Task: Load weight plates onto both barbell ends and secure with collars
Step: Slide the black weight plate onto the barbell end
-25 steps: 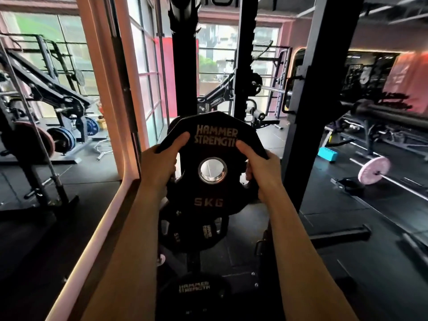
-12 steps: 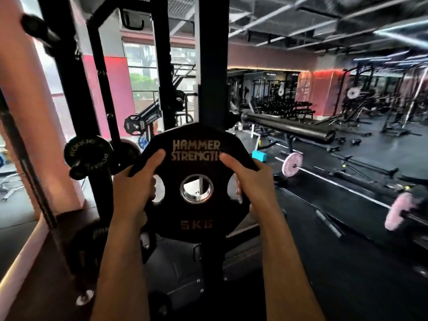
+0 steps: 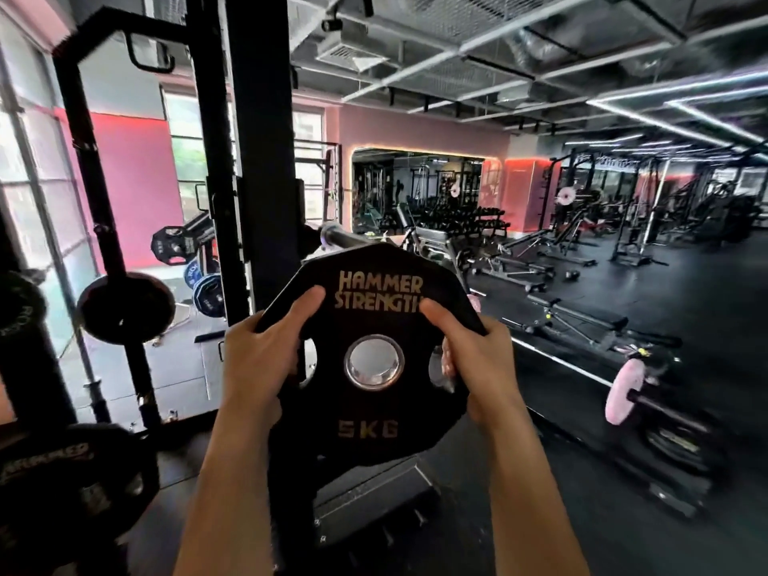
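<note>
Both hands hold a black weight plate (image 3: 374, 363) upright at chest height, face toward camera, marked HAMMER STRENGTH and 5KG; left hand (image 3: 259, 363) grips its left edge, thumb on the face, fingers curled behind; right hand (image 3: 478, 359) grips the right edge likewise; barbell sleeve end (image 3: 332, 236) shows just above the plate, beside the black rack upright (image 3: 262, 160); pink-plated barbell (image 3: 623, 392) lies on the floor, right.

Gym, power rack (image 3: 253, 160), dumbbell racks (image 3: 465, 220), benches (image 3: 515, 264)
</note>
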### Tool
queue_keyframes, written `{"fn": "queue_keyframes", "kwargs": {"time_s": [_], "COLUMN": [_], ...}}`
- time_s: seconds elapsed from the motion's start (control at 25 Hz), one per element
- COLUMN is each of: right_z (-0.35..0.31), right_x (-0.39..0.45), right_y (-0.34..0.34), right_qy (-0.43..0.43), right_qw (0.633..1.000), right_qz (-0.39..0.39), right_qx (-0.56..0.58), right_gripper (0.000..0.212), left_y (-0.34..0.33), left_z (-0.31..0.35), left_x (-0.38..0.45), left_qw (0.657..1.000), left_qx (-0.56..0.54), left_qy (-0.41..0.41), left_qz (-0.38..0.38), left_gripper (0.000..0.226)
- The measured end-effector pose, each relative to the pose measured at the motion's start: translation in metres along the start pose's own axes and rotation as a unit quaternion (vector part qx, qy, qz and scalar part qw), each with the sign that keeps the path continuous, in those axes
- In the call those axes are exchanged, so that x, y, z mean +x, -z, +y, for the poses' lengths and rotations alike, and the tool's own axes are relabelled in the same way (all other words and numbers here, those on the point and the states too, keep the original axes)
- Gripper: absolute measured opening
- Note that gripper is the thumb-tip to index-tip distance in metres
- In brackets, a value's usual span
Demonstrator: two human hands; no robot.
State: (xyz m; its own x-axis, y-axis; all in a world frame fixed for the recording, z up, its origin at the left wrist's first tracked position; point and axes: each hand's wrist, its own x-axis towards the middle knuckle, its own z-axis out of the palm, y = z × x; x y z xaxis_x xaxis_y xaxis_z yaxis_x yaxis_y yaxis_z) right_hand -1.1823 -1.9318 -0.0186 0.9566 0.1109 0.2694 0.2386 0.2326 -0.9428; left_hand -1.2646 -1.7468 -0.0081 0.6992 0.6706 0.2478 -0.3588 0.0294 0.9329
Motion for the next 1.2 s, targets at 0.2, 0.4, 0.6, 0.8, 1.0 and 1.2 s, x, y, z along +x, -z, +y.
{"fn": "queue_keyframes", "kwargs": {"time_s": [0.2, 0.4, 0.6, 0.8, 1.0, 1.2], "right_z": [0.000, 0.015, 0.021, 0.037, 0.040, 0.055], "right_x": [0.067, 0.145, 0.210, 0.250, 0.279, 0.300], "right_y": [0.041, 0.057, 0.053, 0.047, 0.056, 0.042], "right_qy": [0.000, 0.022, 0.013, 0.014, 0.019, 0.020], "right_qw": [1.000, 1.000, 1.000, 0.997, 0.993, 0.989], "right_qz": [0.003, 0.004, -0.027, -0.069, -0.115, -0.144], "right_qx": [0.014, 0.007, 0.006, 0.023, 0.012, 0.020], "right_gripper": [0.050, 0.058, 0.042, 0.048, 0.054, 0.046], "left_y": [-0.068, -0.119, -0.151, -0.162, -0.186, -0.194], "left_z": [-0.009, -0.029, -0.035, -0.038, -0.047, -0.050], "left_x": [0.030, 0.077, 0.107, 0.116, 0.114, 0.124], "left_qw": [1.000, 1.000, 0.999, 0.996, 0.990, 0.981], "left_qx": [0.029, 0.023, 0.005, -0.009, -0.004, 0.007], "left_qy": [-0.009, -0.021, -0.030, -0.043, -0.045, -0.078], "left_qz": [0.005, 0.001, 0.038, 0.081, 0.132, 0.177], "left_gripper": [0.045, 0.052, 0.053, 0.045, 0.045, 0.036]}}
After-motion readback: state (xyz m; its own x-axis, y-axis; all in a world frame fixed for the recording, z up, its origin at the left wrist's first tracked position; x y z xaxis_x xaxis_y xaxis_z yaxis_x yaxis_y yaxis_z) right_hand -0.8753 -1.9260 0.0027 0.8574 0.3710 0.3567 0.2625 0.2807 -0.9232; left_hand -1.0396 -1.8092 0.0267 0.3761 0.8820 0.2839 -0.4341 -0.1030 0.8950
